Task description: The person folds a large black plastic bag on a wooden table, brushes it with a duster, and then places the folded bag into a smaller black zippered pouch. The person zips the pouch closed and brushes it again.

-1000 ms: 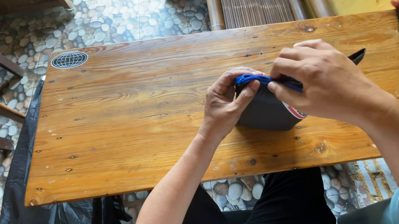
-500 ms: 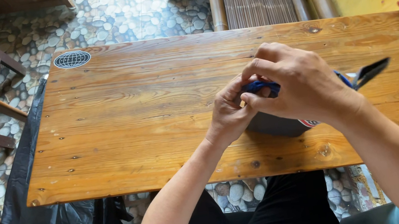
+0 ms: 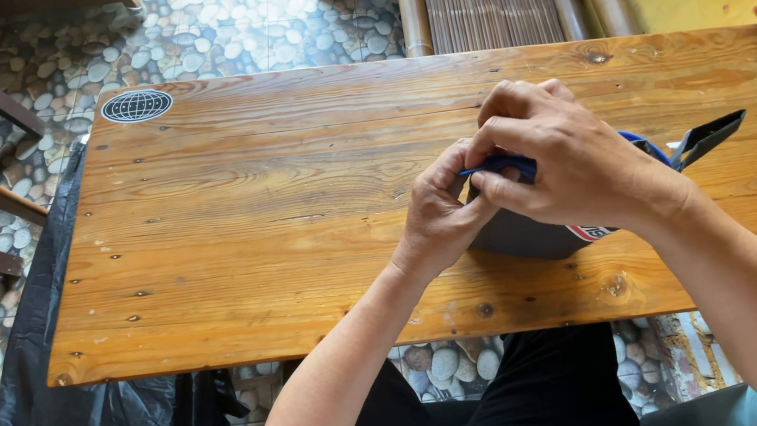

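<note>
Blue strap pinched tight between left hand and right hand

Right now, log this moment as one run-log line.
left hand: pinching blue strap | right hand: gripping same strap over dark grey pouch | surface: wooden table | nearby: black bag hanging at table's left

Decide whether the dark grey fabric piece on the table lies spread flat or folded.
Cannot tell: both hands, left hand and right hand, cover most of the grey fabric piece; only its edge shows.
</note>
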